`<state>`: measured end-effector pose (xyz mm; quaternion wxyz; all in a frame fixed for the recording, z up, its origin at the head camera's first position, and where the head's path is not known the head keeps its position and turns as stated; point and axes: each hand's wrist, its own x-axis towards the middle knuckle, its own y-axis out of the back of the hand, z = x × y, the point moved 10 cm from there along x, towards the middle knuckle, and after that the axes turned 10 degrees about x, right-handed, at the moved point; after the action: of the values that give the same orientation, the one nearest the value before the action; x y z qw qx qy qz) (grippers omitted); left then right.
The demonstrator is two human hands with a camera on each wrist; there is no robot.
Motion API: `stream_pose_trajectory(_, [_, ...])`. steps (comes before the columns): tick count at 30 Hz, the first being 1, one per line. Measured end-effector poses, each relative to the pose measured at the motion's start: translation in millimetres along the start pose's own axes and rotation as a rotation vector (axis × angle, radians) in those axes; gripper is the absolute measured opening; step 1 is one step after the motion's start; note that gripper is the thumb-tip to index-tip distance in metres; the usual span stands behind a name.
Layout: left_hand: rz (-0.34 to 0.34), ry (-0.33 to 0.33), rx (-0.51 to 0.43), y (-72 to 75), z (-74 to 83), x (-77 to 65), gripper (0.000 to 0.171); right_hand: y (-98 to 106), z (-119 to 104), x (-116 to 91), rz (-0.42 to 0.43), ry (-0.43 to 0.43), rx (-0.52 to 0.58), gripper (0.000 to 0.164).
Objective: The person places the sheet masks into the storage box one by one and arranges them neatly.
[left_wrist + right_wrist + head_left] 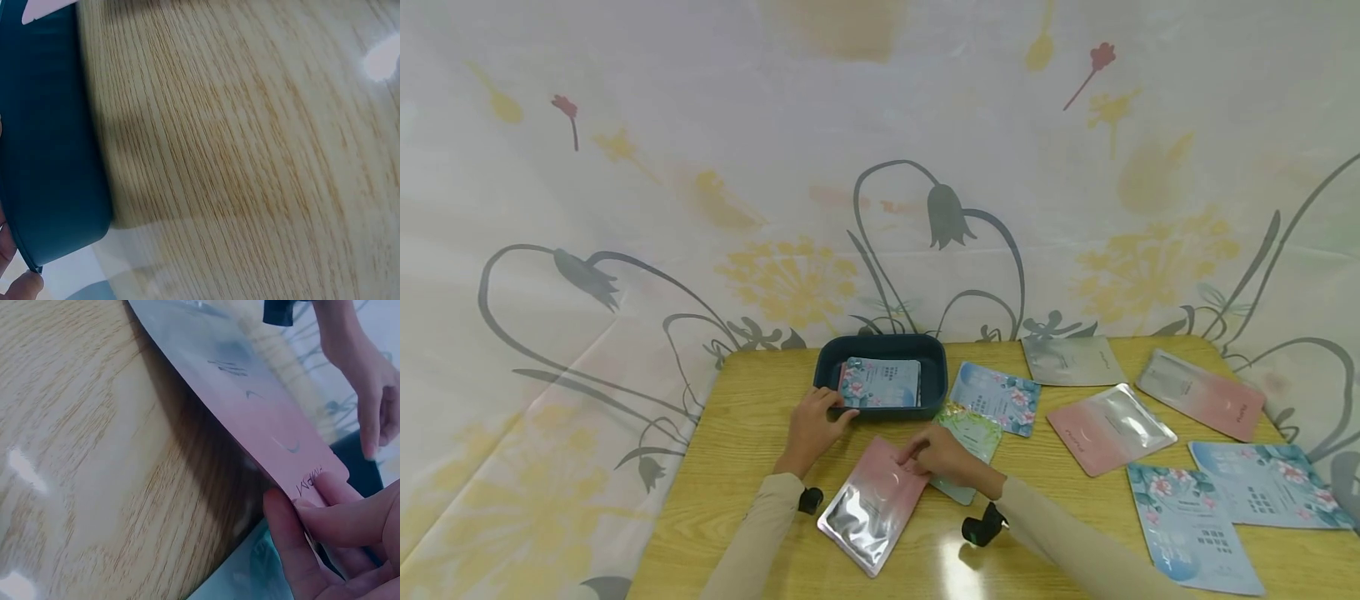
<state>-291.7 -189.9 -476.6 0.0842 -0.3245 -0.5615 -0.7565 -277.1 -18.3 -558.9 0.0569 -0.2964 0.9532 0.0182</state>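
Observation:
My right hand point(942, 454) pinches the top edge of a pink-and-silver sheet mask packet point(877, 500). In the right wrist view the packet point(250, 394) slants above the table, thumb on its printed face and fingers behind. With my left hand point(814, 427) I hold the front left corner of a dark teal bin point(880, 343); its thumb point(26, 286) shows at the rim in the left wrist view. Inside the bin lies a blue floral packet point(883, 382) on top of others. A green packet point(973, 433) is partly hidden under my right hand.
Right of the bin lies a blue floral packet point(997, 397). Farther right are a silver packet point(1072, 360), pink-and-silver packets point(1111, 428) point(1202, 393), and two more blue floral packets point(1195, 529) point(1270, 483). A patterned curtain point(880, 167) hangs behind the wooden table point(752, 392).

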Motion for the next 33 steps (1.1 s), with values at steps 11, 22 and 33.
stream_pose_trajectory(11, [-0.016,0.01,0.012,-1.3,-0.8,-0.1,0.026,22.3,-9.0,-20.9,0.02,-0.031,0.069,0.028])
stream_pose_trajectory(22, [-0.036,0.025,-0.006,-1.4,-0.6,0.3,0.025,38.2,-25.8,-37.0,-0.034,0.025,0.078,0.031])
stream_pose_trajectory(33, [-0.032,0.028,-0.026,-5.7,-4.6,-1.4,0.024,55.8,-41.3,-39.7,-0.018,0.017,0.083,0.03])
